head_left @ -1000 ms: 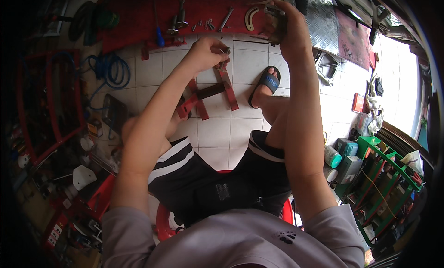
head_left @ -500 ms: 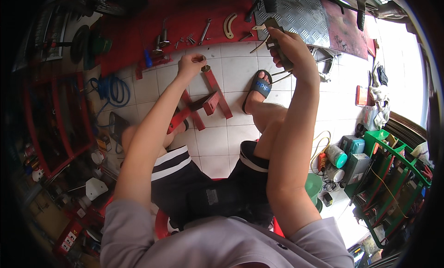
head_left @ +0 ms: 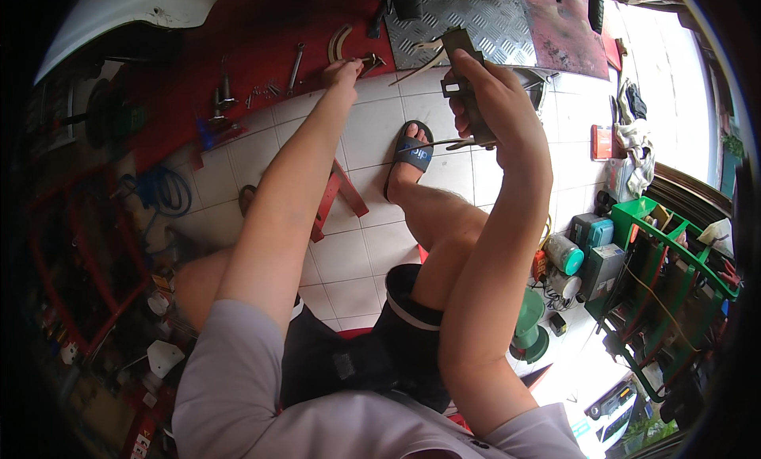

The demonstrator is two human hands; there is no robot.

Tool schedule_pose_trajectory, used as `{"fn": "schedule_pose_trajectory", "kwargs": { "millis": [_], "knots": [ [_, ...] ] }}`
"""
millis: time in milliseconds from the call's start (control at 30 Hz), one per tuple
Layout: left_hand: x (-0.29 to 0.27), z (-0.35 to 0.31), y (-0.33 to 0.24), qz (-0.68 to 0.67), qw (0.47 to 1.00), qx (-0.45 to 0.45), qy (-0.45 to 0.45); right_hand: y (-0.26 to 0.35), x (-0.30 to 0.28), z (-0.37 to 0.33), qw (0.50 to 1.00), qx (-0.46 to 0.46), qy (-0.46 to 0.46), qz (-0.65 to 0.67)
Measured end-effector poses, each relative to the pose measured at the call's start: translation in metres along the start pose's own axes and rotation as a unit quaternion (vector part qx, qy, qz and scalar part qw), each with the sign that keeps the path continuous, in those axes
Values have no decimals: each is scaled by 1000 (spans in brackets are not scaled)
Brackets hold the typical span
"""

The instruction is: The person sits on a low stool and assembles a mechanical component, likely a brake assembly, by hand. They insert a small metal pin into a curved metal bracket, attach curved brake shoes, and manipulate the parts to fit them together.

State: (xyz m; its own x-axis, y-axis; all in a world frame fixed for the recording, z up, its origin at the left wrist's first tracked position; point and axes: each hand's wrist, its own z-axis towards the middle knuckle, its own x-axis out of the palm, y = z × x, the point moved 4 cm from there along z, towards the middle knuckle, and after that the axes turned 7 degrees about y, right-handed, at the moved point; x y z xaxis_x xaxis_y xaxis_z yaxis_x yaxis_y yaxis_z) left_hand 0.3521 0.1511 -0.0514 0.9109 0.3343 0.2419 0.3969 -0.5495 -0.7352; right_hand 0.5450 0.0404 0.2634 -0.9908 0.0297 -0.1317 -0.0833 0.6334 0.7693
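My right hand (head_left: 493, 102) is raised in front of me and grips a dark, elongated block-shaped part (head_left: 460, 51) with pale thin strips and a metal clip sticking out of it. My left hand (head_left: 342, 69) is stretched far forward onto the red platform (head_left: 238, 39), its fingers closed around a small brownish metal part (head_left: 369, 61). A curved metal piece (head_left: 339, 40) lies just beyond that hand. Both forearms cross over my bare knees.
A wrench (head_left: 295, 66) and loose bolts (head_left: 261, 90) lie on the red platform. A diamond-plate sheet (head_left: 476, 15) sits behind my right hand. A red stand (head_left: 337, 193) and my sandalled foot (head_left: 412, 154) are on the white tiles. A green rack (head_left: 674, 277) and cans (head_left: 564, 253) stand at right.
My left hand has moved from the red stand on the tiles up to the red platform. My right hand still holds the dark part, now lower and nearer in the picture.
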Motion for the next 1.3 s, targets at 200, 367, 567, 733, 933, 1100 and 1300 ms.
{"fn": "schedule_pose_trajectory", "kwargs": {
  "millis": [200,367,567,733,933,1100,1300],
  "knots": [
    [4,-9,-7,354,935,11,31,-4,-2,4,996,-7,22,84],
    [-13,-42,-56,402,904,57,137,2,10,3,983,-41,69,164],
    [-36,-170,-158,328,901,131,252,5,38,8,963,-53,133,227],
    [-52,-261,-186,273,892,267,243,2,82,11,939,-57,186,283],
    [-75,-252,-181,281,881,309,222,2,152,1,907,-31,285,310],
    [-84,-277,-215,359,795,467,147,1,181,-8,921,-26,307,238],
    [-107,-283,-224,466,680,559,94,-1,208,-9,940,-20,279,196]
  ]
}}
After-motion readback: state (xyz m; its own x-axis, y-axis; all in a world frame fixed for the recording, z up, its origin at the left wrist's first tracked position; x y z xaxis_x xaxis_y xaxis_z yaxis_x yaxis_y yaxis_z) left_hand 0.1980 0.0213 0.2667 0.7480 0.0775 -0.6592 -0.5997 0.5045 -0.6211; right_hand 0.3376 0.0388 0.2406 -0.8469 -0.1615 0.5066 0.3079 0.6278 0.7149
